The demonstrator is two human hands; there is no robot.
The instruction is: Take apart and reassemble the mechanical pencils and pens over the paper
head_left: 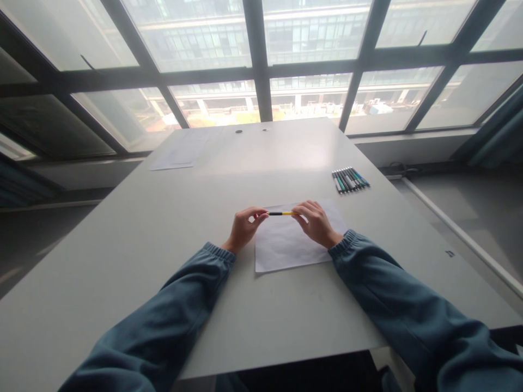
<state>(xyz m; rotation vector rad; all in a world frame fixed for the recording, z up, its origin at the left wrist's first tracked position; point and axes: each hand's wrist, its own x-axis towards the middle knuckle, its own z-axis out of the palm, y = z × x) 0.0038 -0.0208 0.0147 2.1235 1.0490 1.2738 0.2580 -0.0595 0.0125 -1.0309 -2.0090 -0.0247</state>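
Between my two hands a slim pen (276, 213), black on its left part and yellow on its right, is held level above a white sheet of paper (281, 245). My left hand (245, 224) pinches its black end between thumb and fingers. At the yellow end, the thumb and fingers of my right hand (314, 220) close round it and cover the tip. The paper lies flat on the table, its right side partly under my right hand and sleeve.
A row of several pens (350, 180) lies side by side at the right of the white table (183, 218). More paper (180, 149) rests at the far left. Two small round items, one a dark disc (239, 131), are near the far edge, before the windows.
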